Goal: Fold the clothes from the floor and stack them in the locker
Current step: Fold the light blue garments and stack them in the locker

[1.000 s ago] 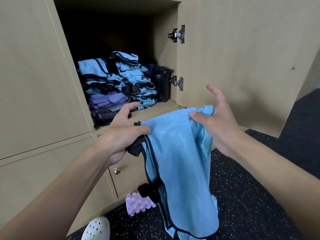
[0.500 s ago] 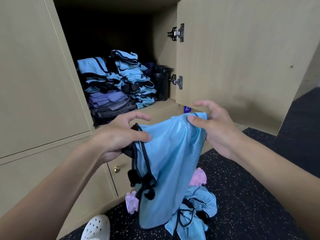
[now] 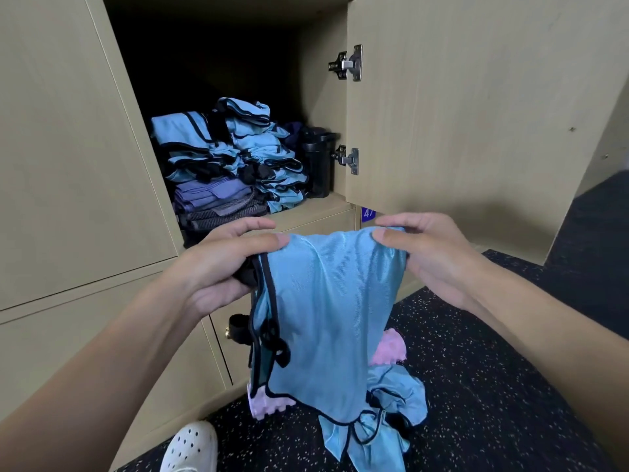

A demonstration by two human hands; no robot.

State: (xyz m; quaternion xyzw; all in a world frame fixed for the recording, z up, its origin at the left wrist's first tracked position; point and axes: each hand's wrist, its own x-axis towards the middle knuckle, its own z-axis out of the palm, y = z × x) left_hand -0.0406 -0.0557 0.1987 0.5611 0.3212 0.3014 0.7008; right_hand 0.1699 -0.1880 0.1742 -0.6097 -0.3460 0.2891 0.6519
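Since a second ago the blue vest point(image 3: 326, 301) has been doubled up, so it hangs shorter, and its top edge is pulled flatter between the hands. Black speckled floor point(image 3: 493, 369) runs under it, with a pink ridged roller point(image 3: 391, 349) and a crumpled heap of more blue clothes point(image 3: 394, 420) lying behind the hanging cloth, and a white clog point(image 3: 192, 447) at the lower edge. Ahead stands the beige locker point(image 3: 316, 207), open, its door point(image 3: 476, 114) swung out to the right. Folded blue and purple clothes point(image 3: 238, 158) fill the left and middle of the shelf, a black bottle point(image 3: 318, 165) stands just beside them on the right, and bare shelf shows along the front edge. The left hand point(image 3: 218, 270) pinches the vest's black-trimmed top corner between thumb and fingers. The right hand point(image 3: 432, 257) pinches the other top corner, level with the left and just in front of the shelf lip
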